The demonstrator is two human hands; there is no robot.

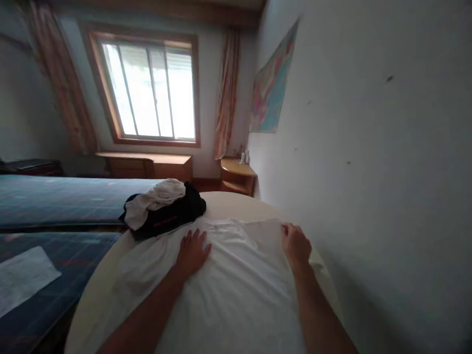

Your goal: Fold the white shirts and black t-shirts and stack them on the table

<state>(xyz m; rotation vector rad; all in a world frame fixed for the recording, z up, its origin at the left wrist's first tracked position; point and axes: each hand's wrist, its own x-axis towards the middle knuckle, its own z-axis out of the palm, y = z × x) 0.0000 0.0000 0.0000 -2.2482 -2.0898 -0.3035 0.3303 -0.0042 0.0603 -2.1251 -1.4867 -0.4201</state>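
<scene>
A white T-shirt (236,285) lies spread over a round cream table (224,198), with its neckline toward the far edge. My left hand (192,251) rests flat on the shirt's upper left part, fingers apart. At the far right corner of the shirt, my right hand (296,243) is closed on the cloth with fingers curled. Just beyond my left hand sits a black cloth pile (173,214) with reddish lettering, and a crumpled whitish garment (157,196) lies on top of it. The lower end of the shirt runs out of view.
A white wall (387,206) stands close on the right. To the left are beds with blue plaid covers (73,201), one bearing a pale sheet of paper or cloth (25,275). Beyond the table are a wooden desk (169,160) under the window and a corner shelf (238,169).
</scene>
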